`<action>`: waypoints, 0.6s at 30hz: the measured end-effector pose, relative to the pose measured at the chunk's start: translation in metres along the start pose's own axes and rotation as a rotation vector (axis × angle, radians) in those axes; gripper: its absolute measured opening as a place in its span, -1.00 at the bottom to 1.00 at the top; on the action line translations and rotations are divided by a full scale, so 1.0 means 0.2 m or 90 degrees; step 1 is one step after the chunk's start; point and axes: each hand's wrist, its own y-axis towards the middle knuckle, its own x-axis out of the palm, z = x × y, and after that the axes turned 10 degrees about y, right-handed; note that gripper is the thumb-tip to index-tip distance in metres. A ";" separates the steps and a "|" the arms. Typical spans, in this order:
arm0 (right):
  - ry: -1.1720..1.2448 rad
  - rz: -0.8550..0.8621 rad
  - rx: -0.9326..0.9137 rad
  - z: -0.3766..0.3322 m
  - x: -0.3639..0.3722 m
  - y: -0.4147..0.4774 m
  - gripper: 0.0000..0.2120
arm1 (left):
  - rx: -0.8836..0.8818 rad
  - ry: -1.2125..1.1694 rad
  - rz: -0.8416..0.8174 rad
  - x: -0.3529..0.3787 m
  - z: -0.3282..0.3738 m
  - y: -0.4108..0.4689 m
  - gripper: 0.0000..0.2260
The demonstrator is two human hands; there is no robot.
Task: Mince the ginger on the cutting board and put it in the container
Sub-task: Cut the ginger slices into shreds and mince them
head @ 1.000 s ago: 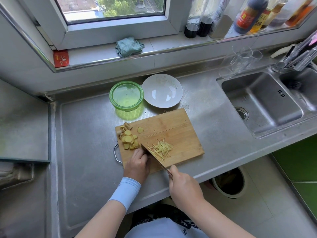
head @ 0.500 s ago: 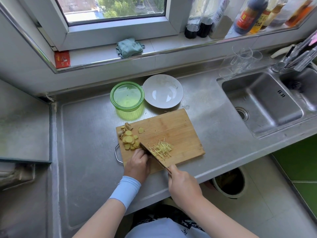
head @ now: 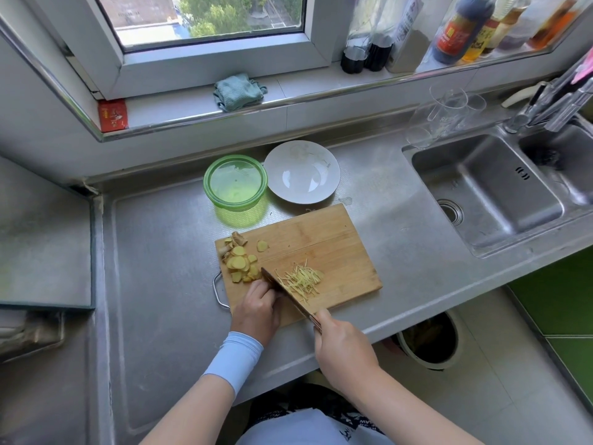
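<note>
A wooden cutting board [head: 324,239] lies on the steel counter. Round ginger slices [head: 239,262] are heaped at its left end, and thin ginger strips [head: 301,279] lie in its middle. My right hand [head: 343,345] grips the handle of a knife [head: 284,290], whose blade runs diagonally across the board just left of the strips. My left hand [head: 256,308] rests on the board against the blade's left side, fingers curled; what lies under them is hidden. A green container [head: 236,183] stands beyond the board.
A white plate [head: 301,171] sits beside the green container. A double sink [head: 500,187] with a tap is at the right, clear glasses [head: 446,114] behind it. Bottles and a teal cloth [head: 239,90] line the windowsill. A bin [head: 426,342] stands on the floor below the counter edge.
Almost nothing differs. The knife and both hands stay at the same spot on the board; the blade shifts only slightly beside the strips.
</note>
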 end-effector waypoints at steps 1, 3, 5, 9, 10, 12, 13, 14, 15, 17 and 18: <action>0.001 0.001 -0.001 0.00 0.00 0.01 -0.90 | -0.004 0.002 -0.003 0.00 0.00 0.00 -0.75; 0.004 0.005 -0.009 0.00 0.00 0.02 -0.92 | -0.008 0.006 -0.014 0.01 0.00 0.00 -0.77; 0.003 0.011 -0.016 0.02 0.00 0.00 -0.95 | -0.009 0.010 -0.026 0.01 -0.02 0.00 -0.80; -0.014 0.017 -0.023 0.05 0.00 -0.04 -0.84 | -0.011 0.008 -0.032 0.02 -0.02 0.00 -0.89; -0.012 0.018 -0.022 0.05 0.00 -0.04 -0.84 | -0.011 0.006 -0.032 0.02 -0.02 0.00 -0.90; -0.013 0.019 -0.023 0.04 0.01 -0.03 -0.83 | -0.008 0.004 -0.027 0.02 -0.02 0.00 -0.90; -0.012 0.016 -0.023 0.04 0.01 -0.03 -0.85 | -0.005 0.002 -0.023 0.02 -0.02 0.00 -0.91; -0.009 0.012 -0.021 0.03 0.02 -0.02 -0.89 | -0.002 0.000 -0.020 0.02 -0.02 0.00 -0.92; -0.004 0.008 -0.020 0.03 0.02 -0.01 -0.95 | -0.001 -0.002 -0.017 0.02 -0.02 0.00 -0.92; 0.006 0.007 -0.019 0.01 0.01 0.01 -0.92 | -0.006 -0.001 -0.011 0.02 -0.02 0.00 -0.89; 0.012 0.006 -0.019 0.00 0.01 0.03 -0.90 | -0.008 0.000 -0.009 0.02 -0.02 0.00 -0.89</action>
